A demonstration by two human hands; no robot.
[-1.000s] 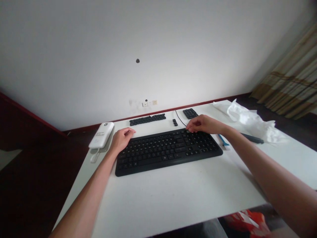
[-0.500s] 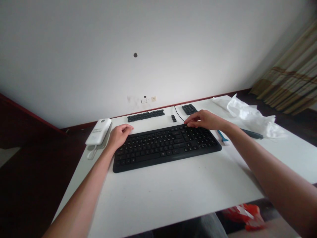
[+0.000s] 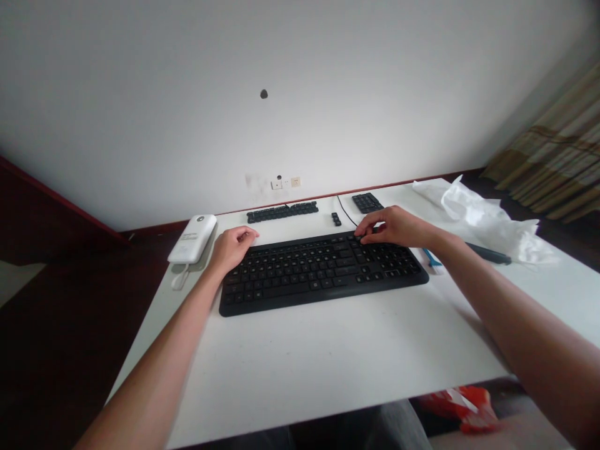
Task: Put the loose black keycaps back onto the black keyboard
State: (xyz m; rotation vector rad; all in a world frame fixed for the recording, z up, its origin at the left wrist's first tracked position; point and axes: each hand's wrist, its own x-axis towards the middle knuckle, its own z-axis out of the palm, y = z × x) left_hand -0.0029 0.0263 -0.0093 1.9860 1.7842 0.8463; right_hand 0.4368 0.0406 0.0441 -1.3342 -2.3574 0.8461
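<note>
A black keyboard [image 3: 285, 294] lies flat on the white table. Light spots show in many of its key positions. My right hand [image 3: 394, 226] is at its upper edge, right of the middle, with thumb and forefinger closed on a small dark keycap [image 3: 360, 237]. My left hand [image 3: 232, 247] rests by the upper left corner, fingers curled in; whatever may be inside them is hidden. Behind the keyboard lie a strip of black keycaps [image 3: 282, 212], a small group of keycaps [image 3: 336, 219] and a block of keycaps [image 3: 367, 202].
A white power bank [image 3: 192, 240] with a short cable lies at the left table edge. To the right are a blue brush [image 3: 433, 259], a dark long object [image 3: 487, 253] and a crumpled white plastic bag [image 3: 492, 219]. A thin black cable [image 3: 345, 212] runs behind the keyboard.
The whole view has shifted slightly. My right hand's fingertips have moved a little down onto the keys, still pinched. My left hand stays curled at the upper left corner.
</note>
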